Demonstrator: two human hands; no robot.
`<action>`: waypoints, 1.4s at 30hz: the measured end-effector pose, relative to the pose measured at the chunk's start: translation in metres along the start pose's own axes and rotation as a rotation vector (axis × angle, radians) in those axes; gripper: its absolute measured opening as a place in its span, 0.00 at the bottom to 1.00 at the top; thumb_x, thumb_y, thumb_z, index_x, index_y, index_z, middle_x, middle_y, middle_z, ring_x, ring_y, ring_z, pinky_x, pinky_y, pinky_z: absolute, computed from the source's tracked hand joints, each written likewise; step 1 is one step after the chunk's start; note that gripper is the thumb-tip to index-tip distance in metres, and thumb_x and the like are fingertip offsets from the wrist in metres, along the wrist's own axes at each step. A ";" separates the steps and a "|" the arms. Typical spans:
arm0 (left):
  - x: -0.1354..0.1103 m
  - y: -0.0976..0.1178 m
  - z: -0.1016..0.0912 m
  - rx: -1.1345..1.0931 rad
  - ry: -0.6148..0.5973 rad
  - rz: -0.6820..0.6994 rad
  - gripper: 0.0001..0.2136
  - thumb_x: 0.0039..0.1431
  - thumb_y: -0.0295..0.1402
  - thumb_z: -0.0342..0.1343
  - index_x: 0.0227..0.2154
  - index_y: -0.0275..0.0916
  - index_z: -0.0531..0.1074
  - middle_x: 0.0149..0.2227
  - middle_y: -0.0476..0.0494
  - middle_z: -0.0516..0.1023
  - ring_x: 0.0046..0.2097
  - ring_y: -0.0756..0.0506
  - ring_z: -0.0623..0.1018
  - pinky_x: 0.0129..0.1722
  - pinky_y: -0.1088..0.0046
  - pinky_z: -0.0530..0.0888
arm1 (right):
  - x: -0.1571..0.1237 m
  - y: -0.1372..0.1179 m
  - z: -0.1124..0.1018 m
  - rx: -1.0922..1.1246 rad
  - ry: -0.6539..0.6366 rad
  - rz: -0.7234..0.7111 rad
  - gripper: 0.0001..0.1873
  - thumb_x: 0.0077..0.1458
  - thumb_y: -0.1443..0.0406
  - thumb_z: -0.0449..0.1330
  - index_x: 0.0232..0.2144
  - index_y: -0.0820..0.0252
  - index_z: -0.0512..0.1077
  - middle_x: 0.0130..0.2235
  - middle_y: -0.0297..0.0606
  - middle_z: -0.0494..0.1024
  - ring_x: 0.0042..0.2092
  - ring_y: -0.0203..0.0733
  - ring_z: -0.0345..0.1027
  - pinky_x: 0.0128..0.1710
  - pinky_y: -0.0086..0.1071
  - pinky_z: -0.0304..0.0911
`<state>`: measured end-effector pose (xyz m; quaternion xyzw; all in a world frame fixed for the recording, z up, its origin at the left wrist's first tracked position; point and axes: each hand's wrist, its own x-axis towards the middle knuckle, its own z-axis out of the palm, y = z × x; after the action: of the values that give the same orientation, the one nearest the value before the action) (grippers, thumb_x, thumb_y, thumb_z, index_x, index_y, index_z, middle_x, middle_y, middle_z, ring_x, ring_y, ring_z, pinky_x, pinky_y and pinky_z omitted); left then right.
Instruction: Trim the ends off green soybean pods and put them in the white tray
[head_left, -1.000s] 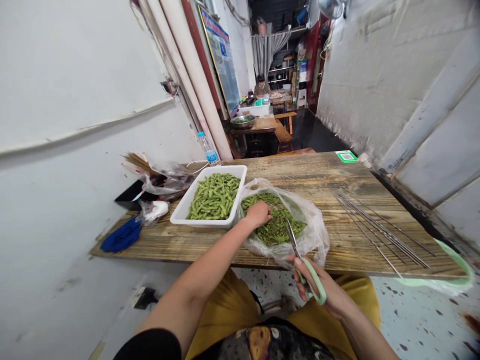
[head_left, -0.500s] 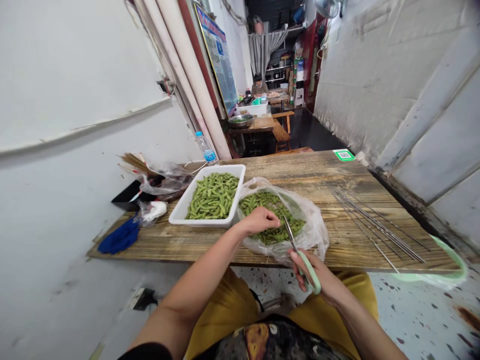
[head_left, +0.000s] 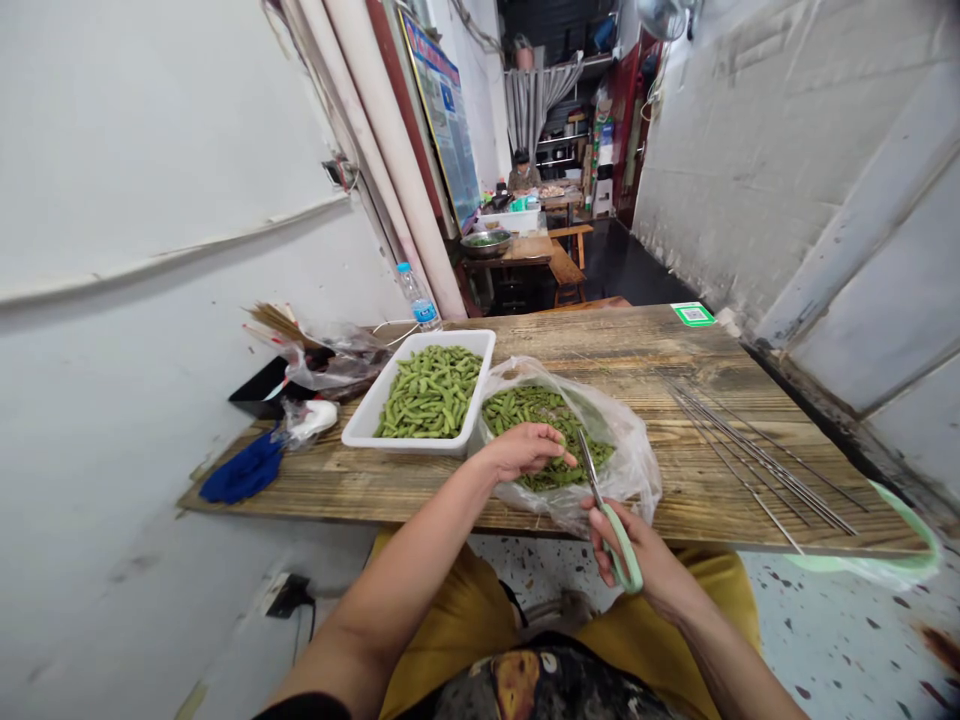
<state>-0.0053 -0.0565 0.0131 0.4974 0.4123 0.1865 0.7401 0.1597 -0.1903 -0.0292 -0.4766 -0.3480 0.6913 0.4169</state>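
Centrally, mint-handled steel scissors (head_left: 598,495), knobbly pods (head_left: 536,405)

My left hand (head_left: 525,450) rests in the open plastic bag (head_left: 639,455), fingers curled on the green pods (head_left: 541,410); can't tell if one is pinched. My right hand (head_left: 646,565) grips the green-handled scissors (head_left: 602,507) at the table's near edge, blades pointing up toward the bag. White tray (head_left: 358,432) of pods sits just beside the bag, left. Metal skewers (head_left: 750,455) lie on the wooden table (head_left: 645,345), right. Blue cloth (head_left: 244,475) at the far left edge.
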 end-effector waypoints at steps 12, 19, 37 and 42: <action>0.010 -0.016 0.014 -0.386 0.217 0.081 0.10 0.41 0.24 0.63 0.22 0.32 0.64 0.21 0.46 0.71 0.20 0.58 0.64 0.16 0.83 0.46 | -0.007 -0.008 0.008 0.014 0.032 0.053 0.24 0.47 0.44 0.59 0.31 0.59 0.66 0.23 0.29 0.69 0.20 0.32 0.63 0.19 0.27 0.61; 0.009 -0.023 0.027 -0.422 0.307 0.095 0.15 0.40 0.22 0.62 0.17 0.35 0.57 0.20 0.39 0.74 0.22 0.54 0.70 0.17 0.84 0.49 | -0.002 -0.003 0.005 0.007 0.012 -0.008 0.21 0.51 0.48 0.58 0.23 0.59 0.63 0.20 0.28 0.65 0.17 0.29 0.57 0.15 0.25 0.56; 0.009 0.000 -0.031 -0.391 0.443 0.241 0.06 0.35 0.22 0.49 0.19 0.36 0.59 0.23 0.51 0.68 0.20 0.58 0.61 0.15 0.83 0.47 | -0.002 0.007 -0.002 -0.014 -0.010 0.033 0.24 0.48 0.46 0.60 0.39 0.57 0.66 0.24 0.28 0.66 0.22 0.30 0.61 0.20 0.24 0.60; 0.034 0.001 -0.041 0.482 0.491 0.228 0.06 0.42 0.27 0.52 0.24 0.35 0.73 0.22 0.49 0.72 0.23 0.53 0.67 0.25 0.78 0.64 | -0.005 0.007 -0.002 -0.009 -0.048 0.062 0.23 0.51 0.47 0.58 0.40 0.57 0.66 0.27 0.29 0.66 0.24 0.31 0.61 0.22 0.25 0.60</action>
<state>-0.0173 -0.0087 -0.0074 0.6408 0.5518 0.2791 0.4550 0.1604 -0.1980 -0.0342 -0.4724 -0.3461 0.7136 0.3845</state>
